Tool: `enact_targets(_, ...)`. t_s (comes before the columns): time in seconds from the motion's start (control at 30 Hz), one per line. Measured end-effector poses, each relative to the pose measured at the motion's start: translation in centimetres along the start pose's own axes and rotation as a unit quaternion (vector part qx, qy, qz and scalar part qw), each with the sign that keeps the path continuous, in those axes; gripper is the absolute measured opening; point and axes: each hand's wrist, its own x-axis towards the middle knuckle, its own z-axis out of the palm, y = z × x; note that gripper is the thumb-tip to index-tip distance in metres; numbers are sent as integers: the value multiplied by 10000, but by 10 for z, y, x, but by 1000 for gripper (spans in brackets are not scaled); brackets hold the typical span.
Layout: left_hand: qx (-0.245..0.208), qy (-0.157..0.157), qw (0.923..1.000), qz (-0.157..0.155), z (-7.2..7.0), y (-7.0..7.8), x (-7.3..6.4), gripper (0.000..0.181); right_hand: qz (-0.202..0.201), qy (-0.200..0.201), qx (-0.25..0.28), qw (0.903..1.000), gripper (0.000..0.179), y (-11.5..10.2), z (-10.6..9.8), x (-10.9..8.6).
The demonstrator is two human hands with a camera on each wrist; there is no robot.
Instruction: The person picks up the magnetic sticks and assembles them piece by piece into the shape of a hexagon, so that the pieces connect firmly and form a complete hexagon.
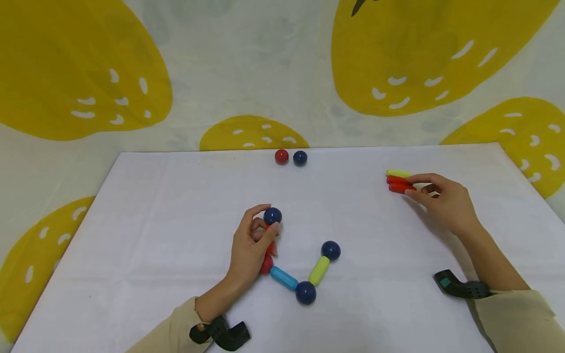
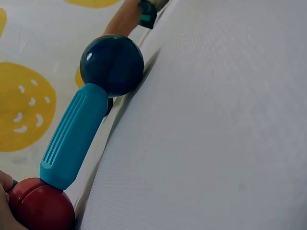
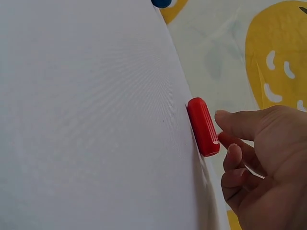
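Observation:
My left hand (image 1: 249,247) pinches a dark blue ball (image 1: 272,216) between thumb and index finger. Partly hidden under those fingers, a red rod (image 1: 269,248) runs down to a red ball (image 1: 267,265). From there the chain continues through a light blue rod (image 1: 284,278), a second dark blue ball (image 1: 305,292), a lime rod (image 1: 319,270) and a third dark blue ball (image 1: 331,250). At the right, my right hand (image 1: 448,201) is at two red rods (image 1: 400,188) lying side by side. In the right wrist view, its thumb is just off a red rod (image 3: 204,127).
A loose lime rod (image 1: 398,173) lies behind the red pair. Near the table's back edge sit a loose red ball (image 1: 281,156) and a loose dark blue ball (image 1: 300,158). White cloth covers the table (image 1: 176,196); a yellow-patterned backdrop (image 1: 251,73) stands behind it.

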Motion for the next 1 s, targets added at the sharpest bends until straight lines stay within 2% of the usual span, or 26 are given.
enact_targets(0.17,-43,-2,10000,-57,0,-1,0,40,8,-3,25,10000,43,2,0,-1)
enact_targets(0.37,-5,-24,10000,-83,-1,0,1,40,41,-203,101,9997,43,5,0,-2)
enact_targets(1.0,-10,-100,9999,6,-1,0,1,39,-68,-369,-77,9993,44,7,4,0)
